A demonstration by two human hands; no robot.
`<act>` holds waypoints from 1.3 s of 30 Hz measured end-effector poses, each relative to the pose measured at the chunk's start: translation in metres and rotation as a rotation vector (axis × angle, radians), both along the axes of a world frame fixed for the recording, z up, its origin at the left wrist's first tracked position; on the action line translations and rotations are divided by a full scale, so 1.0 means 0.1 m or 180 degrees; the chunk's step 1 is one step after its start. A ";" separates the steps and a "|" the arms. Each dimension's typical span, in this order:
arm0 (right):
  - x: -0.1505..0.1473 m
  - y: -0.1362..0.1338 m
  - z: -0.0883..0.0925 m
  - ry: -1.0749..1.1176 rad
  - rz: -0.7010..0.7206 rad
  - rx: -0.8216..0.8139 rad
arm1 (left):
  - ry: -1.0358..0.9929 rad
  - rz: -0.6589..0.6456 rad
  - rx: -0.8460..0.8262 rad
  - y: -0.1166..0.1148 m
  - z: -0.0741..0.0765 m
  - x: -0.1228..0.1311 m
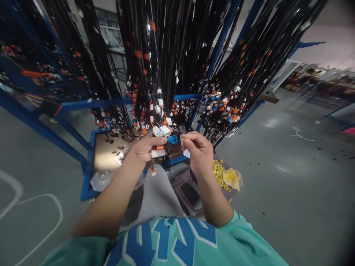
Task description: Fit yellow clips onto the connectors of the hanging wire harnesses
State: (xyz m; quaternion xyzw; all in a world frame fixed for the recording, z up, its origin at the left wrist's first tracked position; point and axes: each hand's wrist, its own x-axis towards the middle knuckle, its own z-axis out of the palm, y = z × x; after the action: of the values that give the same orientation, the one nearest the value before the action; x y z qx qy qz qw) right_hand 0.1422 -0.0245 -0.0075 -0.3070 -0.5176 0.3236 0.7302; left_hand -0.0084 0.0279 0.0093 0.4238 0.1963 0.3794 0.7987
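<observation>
My left hand (145, 147) is closed around the connector end of a wire harness. A blue connector (172, 139) sticks out past the thumb, its open end facing right. White connectors (161, 131) sit just above the fingers, and an orange one (160, 147) shows below with a white label (158, 153). Facing it a short gap away, my right hand (198, 149) pinches a small yellow piece (183, 139) between thumb and fingertips; most of it is hidden. Something pale and translucent shows beside those fingertips.
Black wire harnesses (177, 48) hang thickly from a blue metal rack (97, 104). Yellow plastic pieces (218, 171) lie heaped at my right beside a clear bag (233, 178) holding more. Another plastic bag (102, 180) rests on the rack's lower left. Grey floor (277, 184) extends right.
</observation>
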 end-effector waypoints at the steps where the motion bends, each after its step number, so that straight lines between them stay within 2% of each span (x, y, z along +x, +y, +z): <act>1: -0.02 0.01 0.01 -0.0076 -0.0001 0.0041 | 0.0022 0.0036 -0.0016 0.00 0.00 0.00; 10: -0.11 0.02 0.03 -0.0259 0.0067 -0.0011 | 0.0083 0.0230 0.0001 -0.02 0.01 0.02; 19: -0.09 0.01 0.05 -0.0290 0.0329 -0.0207 | 0.0070 0.0261 -0.0025 -0.01 0.00 0.00; 22: -0.09 0.00 0.07 -0.0229 0.0513 -0.0368 | 0.0086 0.0197 -0.0007 0.00 -0.01 -0.02; 30: -0.01 -0.01 0.12 -0.0026 0.1372 -0.0928 | 0.0106 0.0040 0.0056 -0.04 0.03 -0.03; 34: 0.03 -0.02 0.13 -0.0151 0.1542 -0.0957 | 0.0174 -0.0044 0.0123 -0.07 0.05 -0.03; 39: 0.02 -0.01 0.12 -0.0112 0.1536 -0.0915 | 0.0205 0.0001 0.0164 -0.09 0.07 -0.04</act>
State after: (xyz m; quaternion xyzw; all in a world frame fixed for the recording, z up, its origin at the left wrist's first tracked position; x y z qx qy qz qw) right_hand 0.1442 -0.0256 0.0045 -0.2808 -0.5370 0.5528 0.5719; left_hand -0.0125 0.0192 0.0161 0.4562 0.2122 0.3707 0.7807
